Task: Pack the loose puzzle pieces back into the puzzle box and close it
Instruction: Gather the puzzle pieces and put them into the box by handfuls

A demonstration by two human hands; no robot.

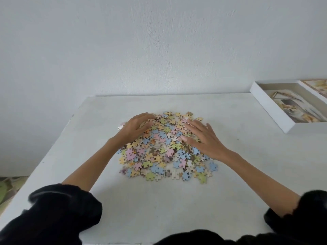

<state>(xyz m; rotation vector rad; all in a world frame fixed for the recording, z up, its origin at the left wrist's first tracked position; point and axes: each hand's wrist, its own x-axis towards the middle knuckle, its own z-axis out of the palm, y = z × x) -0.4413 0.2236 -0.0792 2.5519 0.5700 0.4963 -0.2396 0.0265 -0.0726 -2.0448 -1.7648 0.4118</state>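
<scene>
Sleeves: black sleeves [58, 214], pushed up past the forearms, fill the near edge of the view.
Table: white table [159, 206], bare surface nearest the person, set against a pale wall [159, 41].
Puzzle pieces: a loose heap of pastel puzzle pieces [159, 156] in blue, pink, yellow and green lies mid-table, between the two forearms.
Left hand: left hand [136, 128] rests on the far-left side of the heap, fingers curved inward over the pieces; grip apart, nothing clamped.
Right hand: right hand [205, 137] lies flat on the right side of the heap, fingers spread and pointing up-left; grip apart, holding nothing.
Puzzle box: open white puzzle box [276, 110] sits at the far right corner of the table, well apart from the heap; a printed picture sheet [297, 108] lies inside.
Lid: a picture-printed box lid [318, 87], cut by the frame edge, lies just beside the box on its far side.
</scene>
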